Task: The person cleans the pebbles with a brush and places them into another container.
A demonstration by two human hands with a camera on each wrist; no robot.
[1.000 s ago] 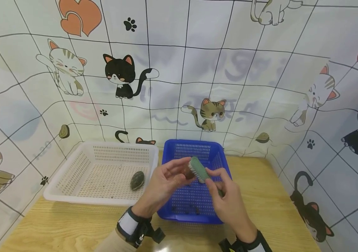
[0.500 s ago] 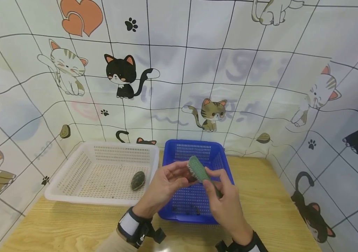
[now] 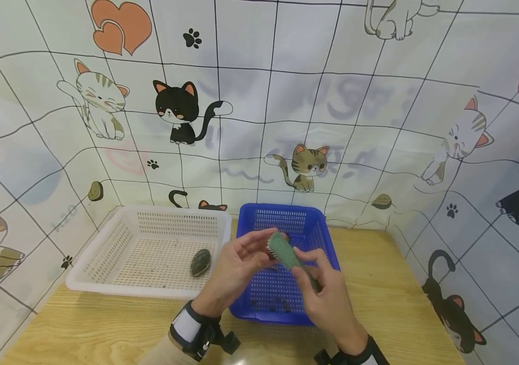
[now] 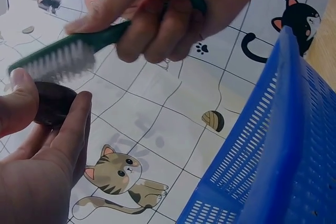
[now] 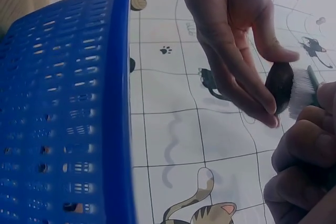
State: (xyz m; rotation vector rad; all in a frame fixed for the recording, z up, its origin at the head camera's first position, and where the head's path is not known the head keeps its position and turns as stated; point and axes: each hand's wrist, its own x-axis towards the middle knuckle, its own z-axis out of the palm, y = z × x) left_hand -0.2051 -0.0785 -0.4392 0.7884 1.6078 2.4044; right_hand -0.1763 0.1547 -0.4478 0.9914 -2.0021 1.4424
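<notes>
My left hand [image 3: 236, 266] holds a smooth dark oval object [image 4: 54, 103], shell-like in shape, between thumb and fingertips; its exact kind cannot be told. My right hand [image 3: 330, 299] grips a green-backed brush [image 3: 284, 251] by the handle. In both wrist views the brush's white bristles [image 5: 301, 92] lie right at the surface of the oval object. From the head camera, the brush head and fingers largely hide that object. Both hands are above the blue basket [image 3: 282, 320]. A dark green oval, shell-like object [image 3: 200, 262] with a paler edge lies in the white basket [image 3: 127, 290], left of my left hand.
The two perforated baskets stand side by side on a wooden table [image 3: 378, 304]. Small dark bits [image 3: 287, 305] are scattered on the blue basket's floor. A sheet printed with cats [image 3: 250, 126] hangs behind and at both sides.
The brush has shifted slightly left and tilted, its green back now turned more to the head camera and covering the held object. My left hand stays nearly in place.
</notes>
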